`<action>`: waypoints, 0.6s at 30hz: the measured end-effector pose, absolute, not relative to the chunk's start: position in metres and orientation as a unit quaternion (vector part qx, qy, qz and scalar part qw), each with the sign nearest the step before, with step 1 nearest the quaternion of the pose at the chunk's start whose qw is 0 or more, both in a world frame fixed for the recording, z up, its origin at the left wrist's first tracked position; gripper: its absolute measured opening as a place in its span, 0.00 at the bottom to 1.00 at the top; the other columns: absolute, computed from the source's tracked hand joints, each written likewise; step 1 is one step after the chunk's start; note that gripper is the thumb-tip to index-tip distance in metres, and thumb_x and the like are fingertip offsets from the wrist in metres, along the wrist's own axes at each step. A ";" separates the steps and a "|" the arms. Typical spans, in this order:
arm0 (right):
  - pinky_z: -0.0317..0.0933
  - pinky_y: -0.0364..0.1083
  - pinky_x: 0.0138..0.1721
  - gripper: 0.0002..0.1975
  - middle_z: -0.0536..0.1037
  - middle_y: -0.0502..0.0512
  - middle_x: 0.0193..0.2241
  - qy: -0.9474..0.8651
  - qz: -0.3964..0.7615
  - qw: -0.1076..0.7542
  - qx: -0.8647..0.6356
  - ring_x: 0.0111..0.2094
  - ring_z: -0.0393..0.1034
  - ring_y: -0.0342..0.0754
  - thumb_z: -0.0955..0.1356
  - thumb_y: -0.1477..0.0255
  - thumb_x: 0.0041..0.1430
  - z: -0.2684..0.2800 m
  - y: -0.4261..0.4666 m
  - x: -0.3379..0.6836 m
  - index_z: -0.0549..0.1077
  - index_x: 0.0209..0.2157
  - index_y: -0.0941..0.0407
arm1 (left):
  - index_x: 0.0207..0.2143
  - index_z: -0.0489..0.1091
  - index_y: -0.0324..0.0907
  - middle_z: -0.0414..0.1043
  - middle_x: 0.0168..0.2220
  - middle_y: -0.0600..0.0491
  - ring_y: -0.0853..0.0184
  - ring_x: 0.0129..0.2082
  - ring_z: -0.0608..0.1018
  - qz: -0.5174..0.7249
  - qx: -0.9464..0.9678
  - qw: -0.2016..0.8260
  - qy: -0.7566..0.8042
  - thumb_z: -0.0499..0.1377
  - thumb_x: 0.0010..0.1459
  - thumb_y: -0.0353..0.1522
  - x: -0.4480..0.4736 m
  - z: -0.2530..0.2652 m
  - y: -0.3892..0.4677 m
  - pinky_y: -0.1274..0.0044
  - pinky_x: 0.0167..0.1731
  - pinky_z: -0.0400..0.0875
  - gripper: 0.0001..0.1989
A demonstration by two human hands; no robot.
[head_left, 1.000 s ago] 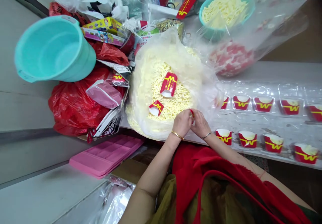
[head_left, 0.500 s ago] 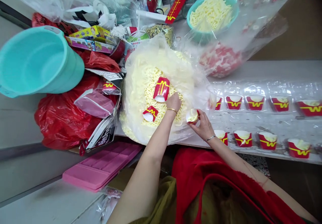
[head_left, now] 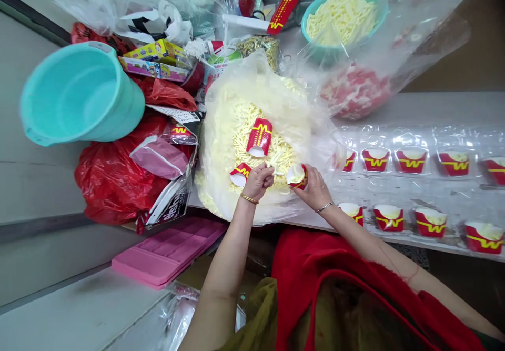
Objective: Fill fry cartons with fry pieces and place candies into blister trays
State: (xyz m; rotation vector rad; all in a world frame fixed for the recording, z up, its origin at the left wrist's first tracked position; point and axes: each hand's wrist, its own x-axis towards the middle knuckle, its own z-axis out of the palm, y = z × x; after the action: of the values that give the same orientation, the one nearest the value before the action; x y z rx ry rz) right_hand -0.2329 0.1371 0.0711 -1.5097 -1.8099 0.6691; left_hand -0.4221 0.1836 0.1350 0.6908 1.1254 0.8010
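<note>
My right hand (head_left: 314,189) grips a small red fry carton (head_left: 302,179) with a yellow zigzag, tilted toward the left, pale filling at its mouth. Fingers pinched, my left hand (head_left: 257,183) is over a heap of pale yellow fry-shaped pieces (head_left: 283,152); light sticks show at its fingertips. The heap lies in an opened clear plastic bag (head_left: 216,146). On top of it rests a stack of flattened red cartons (head_left: 260,134). A single red carton (head_left: 240,173) lies just behind my left hand, partly covered by it.
Filled cartons in clear packaging (head_left: 412,160) stand in two rows along the right. Behind are a teal basin (head_left: 381,17) of pale pieces and a bag of pink-white pieces (head_left: 357,90). A teal bucket (head_left: 130,96), red bags (head_left: 114,182) and a pink tray (head_left: 158,256) are at left.
My left hand has lifted from the heap and moved left toward me, now pinched. My right hand has brought the carton slightly left and up. The view has shifted a little.
</note>
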 end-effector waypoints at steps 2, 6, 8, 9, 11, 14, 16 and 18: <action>0.61 0.61 0.49 0.38 0.65 0.66 0.50 -0.700 0.255 0.335 -0.577 0.50 0.62 0.62 0.71 0.62 0.51 0.073 0.142 -0.240 0.53 0.58 0.58 | 0.24 0.51 0.42 0.48 0.18 0.64 0.80 0.15 0.51 0.348 0.332 0.721 0.499 0.61 0.47 0.38 -0.423 0.139 0.181 0.83 0.17 0.45 0.19; 0.62 0.61 0.48 0.36 0.66 0.66 0.49 -0.710 0.250 0.335 -0.567 0.49 0.61 0.62 0.70 0.63 0.52 0.078 0.150 -0.249 0.53 0.58 0.58 | 0.23 0.55 0.41 0.51 0.18 0.62 0.78 0.17 0.55 0.272 0.466 0.645 0.542 0.60 0.49 0.38 -0.419 0.136 0.183 0.82 0.19 0.47 0.16; 0.61 0.60 0.49 0.33 0.65 0.65 0.49 -0.722 0.249 0.331 -0.553 0.49 0.61 0.62 0.69 0.67 0.53 0.081 0.150 -0.252 0.54 0.58 0.57 | 0.21 0.56 0.41 0.52 0.17 0.61 0.76 0.18 0.57 0.218 0.562 0.551 0.576 0.58 0.50 0.37 -0.412 0.136 0.184 0.81 0.20 0.49 0.14; 0.61 0.60 0.49 0.32 0.65 0.65 0.49 -0.729 0.250 0.327 -0.547 0.49 0.60 0.62 0.68 0.69 0.53 0.082 0.149 -0.253 0.54 0.57 0.57 | 0.20 0.57 0.40 0.54 0.18 0.60 0.75 0.19 0.58 0.187 0.607 0.496 0.592 0.58 0.50 0.35 -0.408 0.137 0.184 0.80 0.21 0.50 0.13; 0.61 0.60 0.49 0.31 0.66 0.65 0.48 -0.738 0.249 0.318 -0.540 0.49 0.60 0.61 0.67 0.73 0.52 0.082 0.147 -0.253 0.54 0.57 0.58 | 0.21 0.61 0.40 0.58 0.18 0.58 0.72 0.20 0.62 0.119 0.670 0.388 0.622 0.57 0.50 0.32 -0.398 0.141 0.183 0.79 0.23 0.52 0.09; 0.61 0.59 0.49 0.30 0.66 0.65 0.47 -0.737 0.245 0.312 -0.548 0.48 0.61 0.61 0.66 0.76 0.51 0.079 0.141 -0.251 0.56 0.56 0.59 | 0.25 0.67 0.41 0.65 0.21 0.54 0.68 0.23 0.67 0.042 0.709 0.305 0.634 0.57 0.51 0.32 -0.387 0.148 0.181 0.77 0.25 0.54 0.04; 0.61 0.59 0.49 0.31 0.66 0.65 0.47 -0.730 0.245 0.317 -0.553 0.48 0.61 0.60 0.66 0.75 0.51 0.076 0.139 -0.248 0.55 0.56 0.59 | 0.28 0.68 0.41 0.67 0.23 0.53 0.67 0.24 0.69 0.042 0.718 0.325 0.614 0.57 0.53 0.34 -0.384 0.149 0.180 0.77 0.26 0.57 0.06; 0.61 0.60 0.49 0.32 0.65 0.65 0.49 -0.725 0.249 0.325 -0.553 0.49 0.60 0.61 0.67 0.72 0.51 0.072 0.137 -0.245 0.54 0.57 0.58 | 0.30 0.69 0.41 0.69 0.25 0.52 0.66 0.26 0.71 0.069 0.719 0.346 0.599 0.55 0.57 0.37 -0.381 0.148 0.179 0.76 0.28 0.59 0.09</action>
State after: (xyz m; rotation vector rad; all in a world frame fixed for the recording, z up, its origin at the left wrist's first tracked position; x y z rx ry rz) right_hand -0.2452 0.1371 0.0725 -1.4511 -1.9018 0.6536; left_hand -0.3812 0.1790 0.1481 1.8659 1.5541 0.1784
